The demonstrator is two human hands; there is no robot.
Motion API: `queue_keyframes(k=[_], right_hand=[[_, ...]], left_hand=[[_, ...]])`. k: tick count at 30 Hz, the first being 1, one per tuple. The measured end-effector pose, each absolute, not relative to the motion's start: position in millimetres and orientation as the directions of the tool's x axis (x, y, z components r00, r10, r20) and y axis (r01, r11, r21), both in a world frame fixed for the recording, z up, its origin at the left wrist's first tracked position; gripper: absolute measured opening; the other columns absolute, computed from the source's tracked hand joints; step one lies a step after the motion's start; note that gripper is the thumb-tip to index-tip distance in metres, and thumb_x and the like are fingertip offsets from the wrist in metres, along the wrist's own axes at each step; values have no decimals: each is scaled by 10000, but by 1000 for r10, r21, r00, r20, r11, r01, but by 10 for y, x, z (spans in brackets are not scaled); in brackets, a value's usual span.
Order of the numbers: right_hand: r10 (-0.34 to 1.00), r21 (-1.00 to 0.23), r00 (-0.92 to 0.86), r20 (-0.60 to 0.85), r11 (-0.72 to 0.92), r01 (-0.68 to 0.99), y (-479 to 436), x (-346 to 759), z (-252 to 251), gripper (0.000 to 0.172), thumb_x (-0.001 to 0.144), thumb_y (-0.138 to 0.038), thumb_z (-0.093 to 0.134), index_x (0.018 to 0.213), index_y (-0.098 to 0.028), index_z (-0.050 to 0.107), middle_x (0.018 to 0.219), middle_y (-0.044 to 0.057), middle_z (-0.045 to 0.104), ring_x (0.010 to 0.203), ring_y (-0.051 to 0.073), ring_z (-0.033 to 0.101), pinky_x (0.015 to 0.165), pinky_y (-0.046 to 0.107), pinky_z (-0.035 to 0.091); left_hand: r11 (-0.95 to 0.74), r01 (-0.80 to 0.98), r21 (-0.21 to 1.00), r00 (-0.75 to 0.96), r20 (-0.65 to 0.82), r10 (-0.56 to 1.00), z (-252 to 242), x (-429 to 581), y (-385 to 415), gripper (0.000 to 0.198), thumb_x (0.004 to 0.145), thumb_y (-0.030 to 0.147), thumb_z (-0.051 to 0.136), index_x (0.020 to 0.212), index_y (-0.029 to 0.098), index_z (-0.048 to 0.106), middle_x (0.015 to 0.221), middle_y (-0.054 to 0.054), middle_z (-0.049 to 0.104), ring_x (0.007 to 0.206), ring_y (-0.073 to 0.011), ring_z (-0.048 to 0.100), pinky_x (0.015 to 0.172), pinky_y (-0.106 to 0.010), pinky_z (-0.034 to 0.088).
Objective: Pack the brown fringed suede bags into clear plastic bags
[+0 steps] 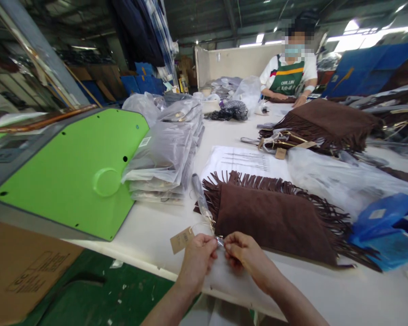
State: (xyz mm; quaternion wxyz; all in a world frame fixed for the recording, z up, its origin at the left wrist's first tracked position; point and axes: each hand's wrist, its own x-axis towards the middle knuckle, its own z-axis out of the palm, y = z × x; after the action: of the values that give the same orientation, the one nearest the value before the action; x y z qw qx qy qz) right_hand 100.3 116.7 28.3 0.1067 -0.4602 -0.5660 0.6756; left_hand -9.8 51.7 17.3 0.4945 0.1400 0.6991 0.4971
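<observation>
A brown fringed pouch (272, 217) lies flat on the white table (149, 226), its fringe spread along the far and right sides. At its near left corner, my left hand (200, 253) and my right hand (241, 251) pinch a small shiny piece (220, 241) between them, too small to make out clearly. A tan paper tag (182, 240) hangs on a string just left of my left hand. From the same corner a plastic-wrapped strap (201, 194) runs away from me.
Plastic-bagged items are stacked (163, 154) beside a green-sided machine (78, 167) at the left. More brown fringed pouches (326, 120), clear plastic (343, 176) and a blue bin (384, 231) are at the right. Across the table a person (289, 77) handles a brown item. A printed sheet (248, 160) lies behind the pouch.
</observation>
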Motion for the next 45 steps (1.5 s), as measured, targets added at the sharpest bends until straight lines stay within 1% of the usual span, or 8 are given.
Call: queue_keyframes(k=[4,6,11,14,21,25,35,45], right_hand=[[760,-890,-503,-412,-217,402,1080,973,159,75,711,-146,416,709,-215,444,562,-42,519,456,102,458,460,224,326],[793,-893,-488,-365,-152,423,1050,962,138,106,727,-118,417,705,-220,436,560,-35,518,459,112,448,479,239,317],[857,-882,-424,-292,-70,466,999,941,177,152,747,-78,429,700,-222,435,562,-14,508,528,146,455,567,276,312],[874,-888,-395,-284,-85,452,979,937,177,159,746,-71,423,698,-222,435,580,-10,517,542,147,469,578,276,330],[837,-912,-392,-381,-271,309,984,897,31,118,755,-123,369,738,-221,431,490,-62,494,411,98,480,410,200,376],[823,-908,-387,-415,-346,238,1018,853,-14,87,706,-141,401,736,-213,440,454,-77,501,359,84,469,353,181,358],[784,-890,-427,-451,-430,150,1075,870,59,115,660,-241,476,763,-195,453,597,-50,612,325,70,499,297,168,358],[764,-874,-426,-485,-439,209,1120,817,99,78,709,-157,427,739,-221,394,427,-114,500,242,70,430,242,150,261]], left_hand=[[503,-405,764,-395,-642,657,315,-111,532,275,608,349,648,608,166,443,425,83,437,318,-10,247,344,-154,125],[534,-459,711,-341,-695,633,370,-137,551,259,648,287,641,578,158,428,414,78,427,311,-1,234,341,-141,111],[619,-583,527,-172,-824,540,449,-204,630,216,804,123,472,593,135,429,415,71,393,295,12,184,330,-107,92],[653,-632,417,-80,-874,480,482,-225,668,271,866,120,394,597,129,420,420,80,355,284,16,177,320,-93,89],[669,-692,271,46,-908,416,534,-228,710,359,928,170,311,592,108,424,432,82,333,264,26,201,304,-75,101],[656,-718,234,79,-909,410,506,-222,721,349,924,180,324,600,105,430,440,77,337,263,24,211,297,-73,91],[612,-763,208,116,-888,446,530,-265,691,359,951,191,270,677,73,470,432,94,326,244,28,224,289,-64,125],[624,-740,252,87,-884,460,584,-215,718,338,943,182,314,656,84,464,434,85,350,249,28,228,294,-69,140]])
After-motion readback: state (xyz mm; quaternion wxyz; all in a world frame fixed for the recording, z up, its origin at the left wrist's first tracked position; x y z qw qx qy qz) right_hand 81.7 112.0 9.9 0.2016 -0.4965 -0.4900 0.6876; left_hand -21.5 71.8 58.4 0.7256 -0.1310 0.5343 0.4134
